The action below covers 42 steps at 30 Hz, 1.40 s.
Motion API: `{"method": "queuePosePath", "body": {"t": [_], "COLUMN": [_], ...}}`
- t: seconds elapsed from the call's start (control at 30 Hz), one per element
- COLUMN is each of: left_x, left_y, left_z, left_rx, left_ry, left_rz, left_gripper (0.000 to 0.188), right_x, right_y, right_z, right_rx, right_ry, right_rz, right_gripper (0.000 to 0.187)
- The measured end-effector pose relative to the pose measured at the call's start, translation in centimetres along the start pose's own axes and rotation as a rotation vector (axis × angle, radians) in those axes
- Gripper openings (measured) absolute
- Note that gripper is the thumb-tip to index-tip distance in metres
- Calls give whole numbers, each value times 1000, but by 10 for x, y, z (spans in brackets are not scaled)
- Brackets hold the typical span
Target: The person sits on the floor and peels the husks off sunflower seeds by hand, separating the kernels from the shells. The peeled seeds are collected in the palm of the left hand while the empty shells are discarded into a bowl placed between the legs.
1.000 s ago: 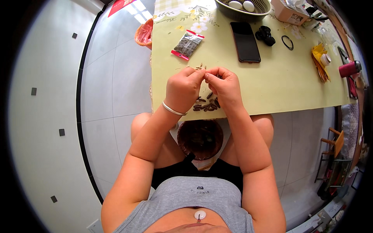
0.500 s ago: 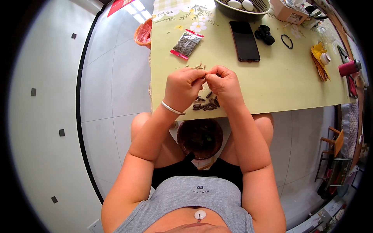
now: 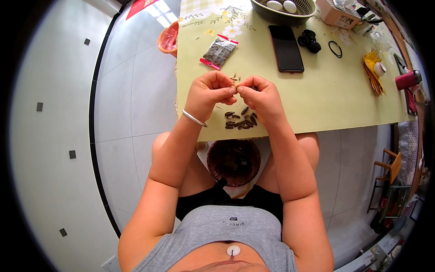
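Above the near part of the table my left hand (image 3: pixel 206 94), with a white bracelet on its wrist, is closed in a pinch. My right hand (image 3: pixel 263 100) meets it fingertip to fingertip, also pinching. Between the fingertips is a small pale sunflower seed (image 3: pixel 235 86), mostly hidden by the fingers. Just beyond them lie several pale shelled kernels (image 3: pixel 234 77), partly covered by the hands. Nearer the table edge rests a loose pile of dark sunflower seeds (image 3: pixel 242 122). A clear packet of seeds (image 3: pixel 219 52) with pink ends lies beyond my left hand.
On the yellow-green tablecloth (image 3: pixel 326 99) are a black phone (image 3: pixel 286 49), a small black object (image 3: pixel 309 41) and a black hair tie (image 3: pixel 335 49). A basket (image 3: pixel 283 16) with white eggs stands at the back. Below the table edge, between my knees, is a dark bin (image 3: pixel 233 163).
My left hand has turned and drawn slightly left, its fingers opening out from a tighter curl. My right hand has barely moved. The fingertips still meet.
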<state>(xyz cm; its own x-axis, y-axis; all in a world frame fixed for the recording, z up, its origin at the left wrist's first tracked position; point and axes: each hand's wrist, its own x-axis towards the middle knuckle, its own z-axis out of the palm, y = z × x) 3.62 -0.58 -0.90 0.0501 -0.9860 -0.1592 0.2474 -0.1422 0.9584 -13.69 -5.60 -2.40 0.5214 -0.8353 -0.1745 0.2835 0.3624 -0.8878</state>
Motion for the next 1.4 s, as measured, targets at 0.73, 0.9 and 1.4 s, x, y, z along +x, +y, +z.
{"method": "queuePosePath", "body": {"t": [0.73,0.9,1.4], "left_x": [-4,-12,-18], "left_y": [11,15,-10], "left_z": [18,34,48], "left_rx": [652,700,1223], "left_ry": [158,176,10], "left_rz": [524,562,428], "left_gripper": [14,10,6], "right_x": [7,8,5], "right_y": [-1,3,-5], "right_z": [-5,-13,-15], "right_rx": [358,532,354], "right_ry": [-16,38,113], "right_rz": [126,235,26], "right_gripper": [20,27,12]}}
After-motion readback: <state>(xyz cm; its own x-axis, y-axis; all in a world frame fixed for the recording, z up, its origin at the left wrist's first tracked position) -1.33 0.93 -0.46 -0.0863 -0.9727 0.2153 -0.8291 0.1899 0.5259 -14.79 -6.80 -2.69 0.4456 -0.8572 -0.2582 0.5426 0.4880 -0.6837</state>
